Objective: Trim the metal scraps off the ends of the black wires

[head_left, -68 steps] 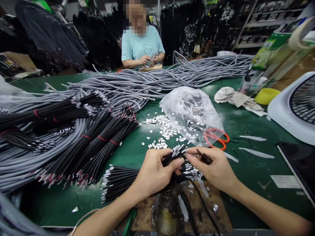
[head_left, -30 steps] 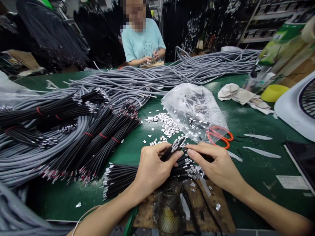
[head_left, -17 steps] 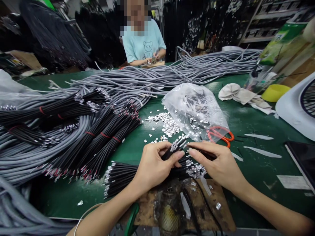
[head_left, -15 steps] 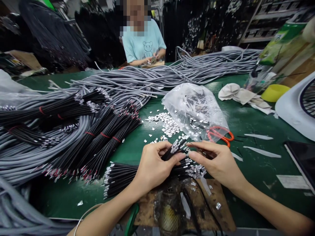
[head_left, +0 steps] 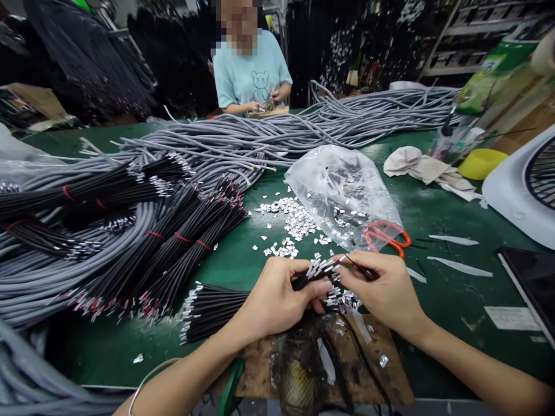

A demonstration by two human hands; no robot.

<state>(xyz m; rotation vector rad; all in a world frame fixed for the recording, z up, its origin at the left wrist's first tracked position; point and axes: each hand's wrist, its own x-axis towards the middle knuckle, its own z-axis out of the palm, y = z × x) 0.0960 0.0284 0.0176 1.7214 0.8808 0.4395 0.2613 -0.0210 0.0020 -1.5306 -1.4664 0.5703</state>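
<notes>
My left hand (head_left: pixel 281 294) is closed around a bundle of black cables (head_left: pixel 303 279), whose silver-tipped ends point up to the right. Close beside those ends, the fingers of my right hand (head_left: pixel 381 283) pinch a thin dark pointed tool (head_left: pixel 362 268); its exact kind is partly hidden by the fingers. Beneath my hands lies another bunch of black cables (head_left: pixel 217 309) with silver ends. Small silver foil pieces (head_left: pixel 344 300) are heaped just under my right fingertips. A dark clamp-like block (head_left: pixel 299 370) sits on a brown board (head_left: pixel 255 370) below my hands.
Foil bits (head_left: pixel 299 219) are scattered by a clear plastic bag (head_left: pixel 347 190) and orange-handled scissors (head_left: pixel 385 237). Tied black cable bundles (head_left: pixel 173 237) and grey cables (head_left: pixel 243 136) cover the left and back. A fan (head_left: pixel 524 185) stands right. Across the table sits another person (head_left: pixel 251 72).
My left hand has shifted slightly right and turned, so the cable ends lie flatter and point more to the right. The pointed tool in my right hand now tilts up toward the ends.
</notes>
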